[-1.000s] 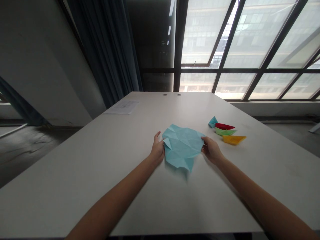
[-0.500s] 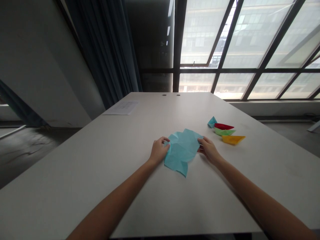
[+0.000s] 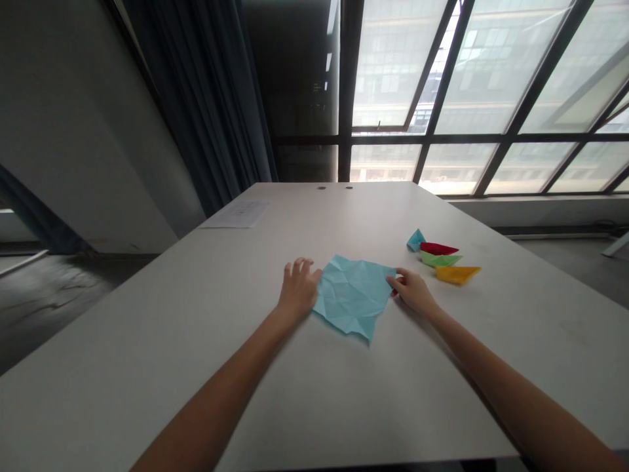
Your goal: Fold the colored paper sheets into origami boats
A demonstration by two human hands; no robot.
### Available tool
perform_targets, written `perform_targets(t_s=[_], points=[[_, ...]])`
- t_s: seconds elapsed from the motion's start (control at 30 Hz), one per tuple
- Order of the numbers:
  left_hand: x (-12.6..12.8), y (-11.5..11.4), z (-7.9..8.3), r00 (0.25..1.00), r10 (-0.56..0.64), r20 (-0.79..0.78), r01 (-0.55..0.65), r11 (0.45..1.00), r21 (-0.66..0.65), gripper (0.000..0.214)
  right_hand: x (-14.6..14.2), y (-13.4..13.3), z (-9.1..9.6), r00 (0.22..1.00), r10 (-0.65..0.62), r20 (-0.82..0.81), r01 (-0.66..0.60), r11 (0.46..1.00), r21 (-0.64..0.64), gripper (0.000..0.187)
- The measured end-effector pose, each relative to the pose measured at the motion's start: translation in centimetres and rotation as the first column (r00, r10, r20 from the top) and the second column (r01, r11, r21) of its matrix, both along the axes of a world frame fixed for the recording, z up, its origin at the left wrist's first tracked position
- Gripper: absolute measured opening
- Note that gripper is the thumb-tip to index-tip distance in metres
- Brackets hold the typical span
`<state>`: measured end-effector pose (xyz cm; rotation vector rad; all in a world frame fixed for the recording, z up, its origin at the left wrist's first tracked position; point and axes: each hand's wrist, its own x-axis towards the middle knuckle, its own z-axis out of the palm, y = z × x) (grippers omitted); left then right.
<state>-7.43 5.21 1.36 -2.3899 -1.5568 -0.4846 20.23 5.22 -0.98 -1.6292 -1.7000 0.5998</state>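
Note:
A creased light blue paper sheet lies nearly flat on the white table. My left hand rests at the sheet's left edge with its fingers stretched out flat. At the sheet's right corner, my right hand pinches the paper between thumb and fingers.
To the right of the sheet sit folded paper pieces: a small blue one, a red one, a green one and an orange one. A printed white page lies at the far left. Windows stand beyond the table.
The blue sheet, bunched between both hands half a second ago, now lies spread flatter. My left hand has let go, opened and slid left; my right hand stays at the right corner.

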Motion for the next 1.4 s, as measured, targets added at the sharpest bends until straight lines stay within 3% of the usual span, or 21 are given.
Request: perform_targets(t_s=[0.07,0.13,0.23,0.3,0.4,0.53,0.67,0.8,0.97,1.03,1.13,1.2,1.27,1.33,1.4], points=[[0.9,-0.6,0.3,0.968,-0.224,-0.112,0.221,0.974,-0.041,0.031,-0.3,-0.2,0.1,0.999,0.023,0.032,-0.024,1.0,0.012,0.023],[1.8,-1.3,0.7,0.917,-0.377,-0.135,0.349,0.917,-0.192,0.028,-0.5,-0.2,0.1,0.998,0.035,0.056,-0.037,0.999,0.023,0.024],[2.8,-2.3,0.9,0.911,-0.412,-0.002,0.39,0.866,-0.313,0.038,-0.6,-0.2,0.3,0.99,0.054,0.129,-0.061,0.997,0.051,0.026],[3.2,-2.9,0.6,0.922,-0.378,0.084,0.381,0.848,-0.368,0.049,-0.3,-0.1,0.8,0.978,0.041,0.206,-0.06,0.995,0.085,0.029],[3.2,-3.1,-0.2,0.969,-0.228,0.098,0.247,0.85,-0.466,0.059,0.9,-0.1,2.0,0.928,-0.088,0.363,0.032,0.987,0.158,0.03],[2.0,-2.0,-0.8,0.995,0.006,0.096,0.045,0.854,-0.518,0.077,4.1,-0.1,3.0,0.75,-0.3,0.589,0.222,0.954,0.203,0.029],[0.2,-0.3,-0.9,0.984,0.167,0.057,-0.114,0.851,-0.512,0.083,6.9,0.0,2.8,0.586,-0.353,0.729,0.374,0.916,0.143,0.038],[-1.5,1.0,-1.1,0.963,0.268,0.019,-0.224,0.839,-0.496,0.084,7.8,0.0,2.4,0.575,-0.312,0.757,0.422,0.905,0.052,0.027],[-3.3,1.8,-1.2,0.947,0.321,-0.019,-0.29,0.829,-0.477,0.082,7.6,-0.1,3.1,0.562,-0.332,0.757,0.423,0.902,0.082,0.026],[-3.7,1.9,-0.9,0.957,0.289,-0.034,-0.272,0.846,-0.458,0.081,7.1,-0.3,3.7,0.587,-0.365,0.723,0.383,0.912,0.149,0.026],[-3.4,1.7,0.0,0.981,0.191,-0.016,-0.184,0.914,-0.361,0.072,5.4,-0.8,4.4,0.718,-0.361,0.595,0.217,0.928,0.301,0.03],[-2.5,1.3,0.7,0.989,0.108,0.097,-0.08,0.964,-0.255,0.055,3.6,-1.4,4.6,0.816,-0.261,0.516,0.052,0.922,0.384,0.031],[-0.9,0.6,1.2,0.947,-0.01,0.32,0.065,0.984,-0.164,0.037,1.5,-2.1,4.3,0.874,-0.059,0.482,-0.171,0.892,0.419,0.032],[1.0,-0.2,1.4,0.792,-0.08,0.606,0.242,0.951,-0.19,0.03,-0.6,-2.9,3.8,0.851,0.151,0.503,-0.382,0.835,0.396,0.033],[2.8,-1.0,1.3,0.511,0.026,0.859,0.432,0.856,-0.283,0.037,-2.3,-3.7,3.1,0.815,0.257,0.52,-0.497,0.771,0.398,0.034]])
